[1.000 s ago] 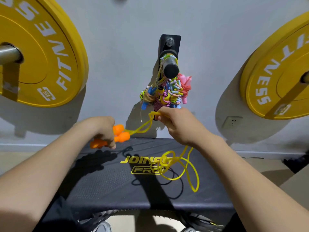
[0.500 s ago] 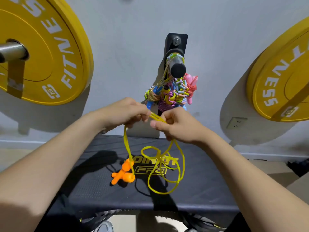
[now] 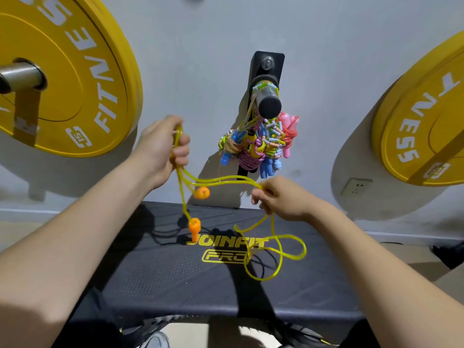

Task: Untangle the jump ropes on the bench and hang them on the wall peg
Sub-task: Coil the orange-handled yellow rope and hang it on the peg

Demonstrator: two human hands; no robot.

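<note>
A yellow jump rope (image 3: 221, 180) with two orange handles (image 3: 194, 228) stretches between my hands above the black bench (image 3: 175, 272). My left hand (image 3: 164, 146) grips folded strands of it, raised left of the wall peg (image 3: 268, 102). Both handles dangle below that hand, clear of the bench. My right hand (image 3: 281, 198) pinches the rope lower and to the right, and loose loops (image 3: 276, 254) hang from it over the bench. A bundle of colourful jump ropes (image 3: 258, 146) hangs on the peg.
Large yellow weight plates are mounted on the wall at left (image 3: 62, 79) and right (image 3: 424, 121). A wall socket (image 3: 356, 186) sits low on the right. Shoes show under the bench's near edge.
My hands have pulled apart, the left rising to the left and the right dropping to the right. The orange handles have lifted off the bench and now dangle.
</note>
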